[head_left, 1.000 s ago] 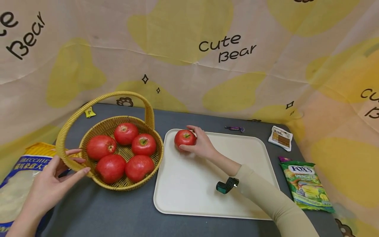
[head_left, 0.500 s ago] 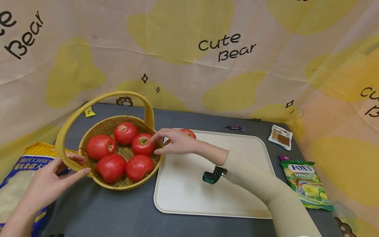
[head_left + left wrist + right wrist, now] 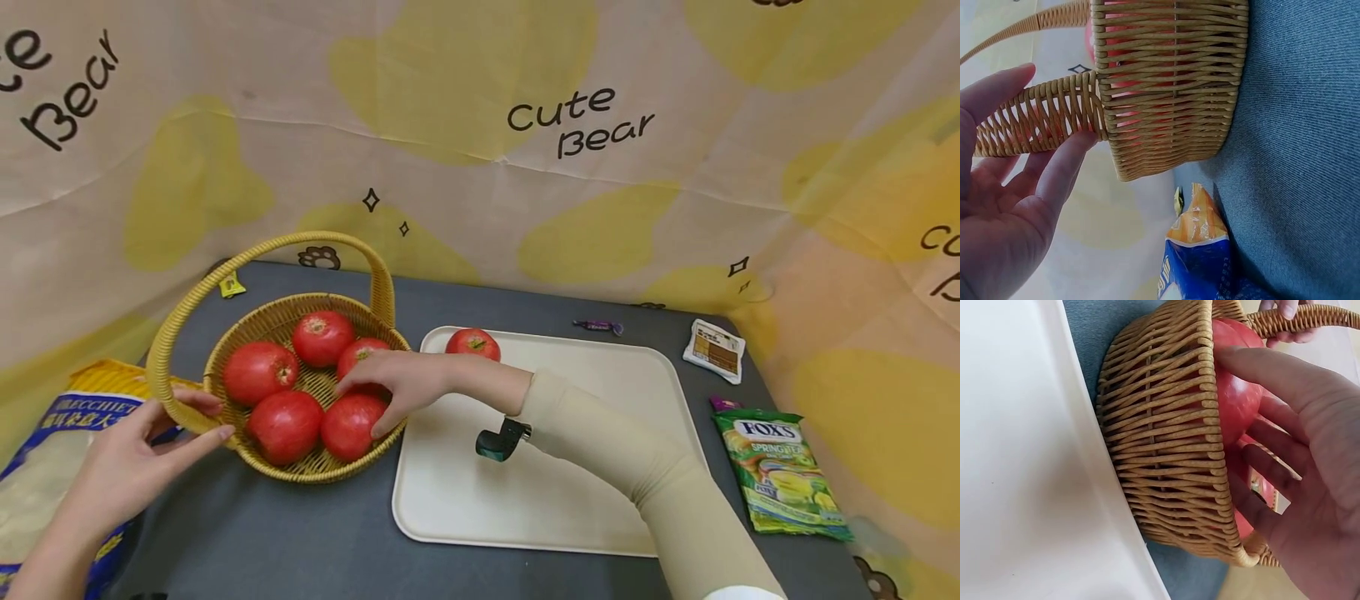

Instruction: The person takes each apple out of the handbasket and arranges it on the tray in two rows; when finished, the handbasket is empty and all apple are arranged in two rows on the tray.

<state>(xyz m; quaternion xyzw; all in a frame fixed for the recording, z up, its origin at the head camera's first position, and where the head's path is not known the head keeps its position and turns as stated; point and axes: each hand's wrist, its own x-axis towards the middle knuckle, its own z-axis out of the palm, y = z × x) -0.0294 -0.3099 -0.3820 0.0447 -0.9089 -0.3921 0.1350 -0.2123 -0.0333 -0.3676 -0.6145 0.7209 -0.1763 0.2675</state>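
Observation:
A wicker basket point(image 3: 315, 477) on the left of the table holds several red apples. My left hand point(image 3: 127, 462) grips the near end of its arched handle point(image 3: 168, 350), thumb on one side and fingers on the other, as the left wrist view shows. My right hand point(image 3: 408, 382) reaches over the basket's right rim. Its thumb and fingers curl round the front right apple point(image 3: 348, 427), which still sits in the basket; the right wrist view shows the thumb against its skin. Behind this hand another apple point(image 3: 360, 354) is partly covered. One apple point(image 3: 473, 343) sits on the white tray point(image 3: 525, 500).
The tray lies just right of the basket. A blue and yellow bag point(image 3: 45, 467) lies at the left. On the right are a green Fox's candy bag point(image 3: 780, 471) and a small white packet point(image 3: 714, 350). A purple-wrapped candy point(image 3: 597, 326) lies behind the tray.
My right hand has let go of the apple on the tray's far left corner and moved left into the basket, round another apple. My left hand stays on the handle.

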